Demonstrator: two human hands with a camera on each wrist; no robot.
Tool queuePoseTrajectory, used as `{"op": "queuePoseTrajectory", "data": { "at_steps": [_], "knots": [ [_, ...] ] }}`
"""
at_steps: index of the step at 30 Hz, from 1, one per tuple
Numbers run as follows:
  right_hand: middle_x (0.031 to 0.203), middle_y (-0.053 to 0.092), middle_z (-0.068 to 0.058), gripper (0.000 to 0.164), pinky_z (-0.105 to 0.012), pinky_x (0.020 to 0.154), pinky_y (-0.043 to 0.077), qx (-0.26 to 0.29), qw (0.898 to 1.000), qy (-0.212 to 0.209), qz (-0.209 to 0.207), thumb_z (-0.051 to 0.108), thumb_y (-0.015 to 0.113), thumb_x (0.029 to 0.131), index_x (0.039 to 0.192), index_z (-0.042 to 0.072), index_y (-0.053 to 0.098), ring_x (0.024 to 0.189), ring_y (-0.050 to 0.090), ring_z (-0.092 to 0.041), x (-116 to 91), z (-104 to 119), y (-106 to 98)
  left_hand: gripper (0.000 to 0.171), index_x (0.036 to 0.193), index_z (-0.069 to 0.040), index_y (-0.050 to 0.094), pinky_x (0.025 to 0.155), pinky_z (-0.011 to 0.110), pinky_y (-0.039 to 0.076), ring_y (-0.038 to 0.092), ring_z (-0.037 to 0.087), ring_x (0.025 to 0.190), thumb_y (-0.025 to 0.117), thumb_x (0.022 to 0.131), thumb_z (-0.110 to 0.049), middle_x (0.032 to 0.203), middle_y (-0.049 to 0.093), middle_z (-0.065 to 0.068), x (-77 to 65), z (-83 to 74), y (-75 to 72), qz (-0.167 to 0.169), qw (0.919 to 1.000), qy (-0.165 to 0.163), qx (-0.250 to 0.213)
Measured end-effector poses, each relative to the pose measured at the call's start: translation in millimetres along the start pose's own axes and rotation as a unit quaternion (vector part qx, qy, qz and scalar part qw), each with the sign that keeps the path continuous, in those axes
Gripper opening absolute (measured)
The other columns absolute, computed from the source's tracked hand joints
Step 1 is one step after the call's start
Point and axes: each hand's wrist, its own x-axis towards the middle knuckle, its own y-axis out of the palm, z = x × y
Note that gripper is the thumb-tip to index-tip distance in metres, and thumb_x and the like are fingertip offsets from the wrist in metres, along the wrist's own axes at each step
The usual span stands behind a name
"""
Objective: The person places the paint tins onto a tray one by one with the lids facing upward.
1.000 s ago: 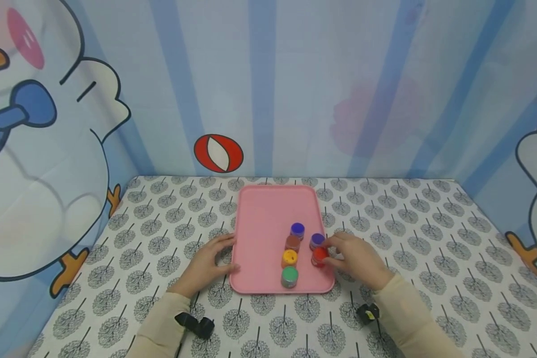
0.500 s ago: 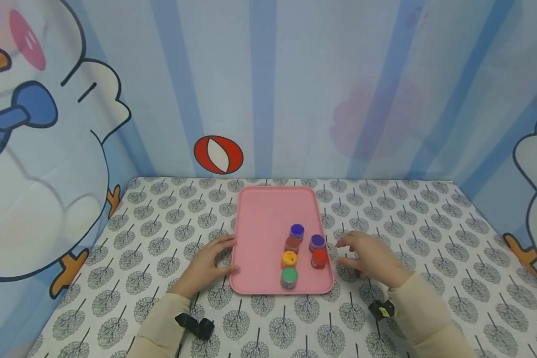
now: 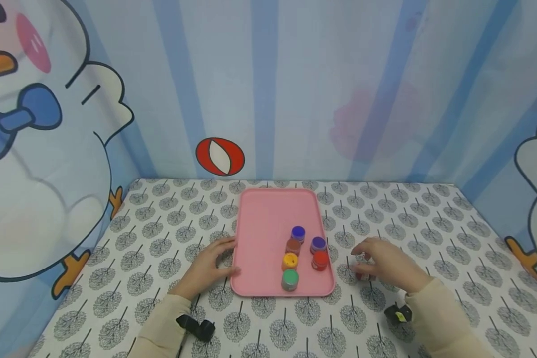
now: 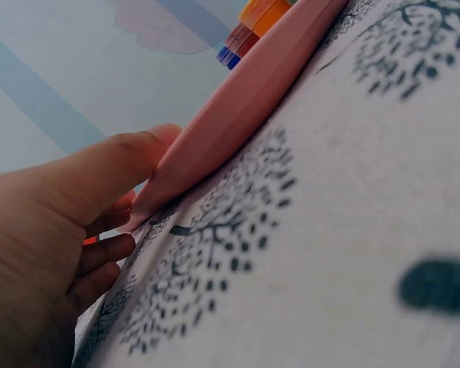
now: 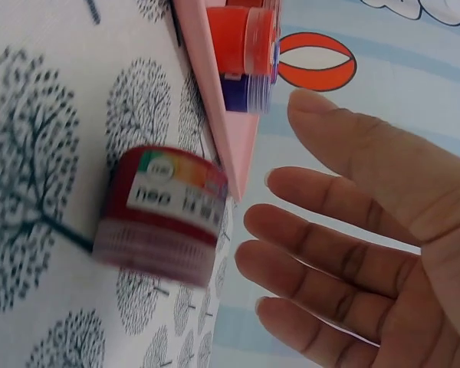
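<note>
A pink tray [image 3: 268,223] lies on the table with several small paint jars on its right half: green [image 3: 290,280], yellow [image 3: 290,260], brown [image 3: 293,246], blue [image 3: 298,233], purple [image 3: 317,244] and red [image 3: 319,260]. My left hand [image 3: 208,266] rests at the tray's left edge, thumb and fingertips spread along the rim. Right of the tray, my right hand [image 3: 385,263] hovers beside a dark red jar [image 5: 165,215] with a ribbed cap and a white label. That jar lies on its side on the cloth. The right fingers [image 5: 307,238] are loosely bent, apart from it.
A white cloth [image 3: 130,298] printed with grey trees covers the table. Behind stands a pale blue striped curtain [image 3: 309,99] with cartoon birds and a red ball. Black straps with small devices [image 3: 196,328] sit at both wrists.
The right hand has moved away from the red jar on the tray, rightward over the table to the dark red jar. The left hand stays at the tray's edge.
</note>
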Motion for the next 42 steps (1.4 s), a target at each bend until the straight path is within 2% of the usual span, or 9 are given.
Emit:
{"op": "queuePoseTrajectory", "data": {
  "at_steps": [10,19,28,34,42],
  "knots": [
    [0.095,0.070,-0.003,0.036,-0.035,0.072,0.056,0.012,1.000,0.012,0.011,0.031,0.077,0.076,0.101,0.006,0.070,0.080,0.062,-0.014,-13,-10,-3,0.071,0.137,-0.010,0.052,0.115,0.059,0.028,0.036,0.035,0.141,0.079,0.076,-0.033,0.151,0.043,0.005,0.3,0.9,-0.4,-0.003,1.0000,0.004,-0.006],
    [0.092,0.070,0.006,0.029,-0.020,0.067,0.051,0.026,0.999,0.014,0.038,0.028,0.076,0.077,0.100,0.012,0.071,0.075,0.058,-0.003,-23,-19,-3,0.071,0.138,-0.011,0.052,0.115,0.059,0.029,0.036,0.034,0.141,0.079,0.076,-0.034,0.151,0.042,0.003,0.1,1.4,0.5,-0.003,1.0000,0.001,-0.008],
    [0.094,0.070,0.003,0.034,-0.026,0.068,0.055,0.033,0.998,0.033,0.042,0.022,0.077,0.076,0.106,0.008,0.069,0.077,0.060,-0.005,-25,-23,3,0.070,0.137,-0.010,0.052,0.115,0.059,0.029,0.036,0.035,0.141,0.079,0.076,-0.032,0.151,0.043,0.005,-0.9,0.9,0.2,-0.004,0.9999,0.003,-0.015],
    [0.094,0.069,-0.002,0.038,-0.027,0.066,0.055,0.022,0.999,0.025,0.040,0.020,0.078,0.074,0.107,0.003,0.068,0.075,0.061,-0.009,-24,-28,7,0.070,0.137,-0.010,0.052,0.115,0.059,0.029,0.037,0.035,0.140,0.079,0.076,-0.031,0.151,0.043,0.005,-1.0,0.4,0.6,-0.006,0.9998,0.005,-0.018],
    [0.090,0.070,-0.002,0.030,-0.034,0.070,0.057,0.026,0.998,0.040,0.033,0.015,0.078,0.075,0.101,0.005,0.069,0.076,0.064,-0.012,-23,-27,13,0.070,0.137,-0.010,0.052,0.114,0.059,0.029,0.037,0.035,0.140,0.079,0.076,-0.031,0.151,0.043,0.004,-0.4,1.3,1.2,-0.007,0.9999,0.006,-0.014]
  ]
}}
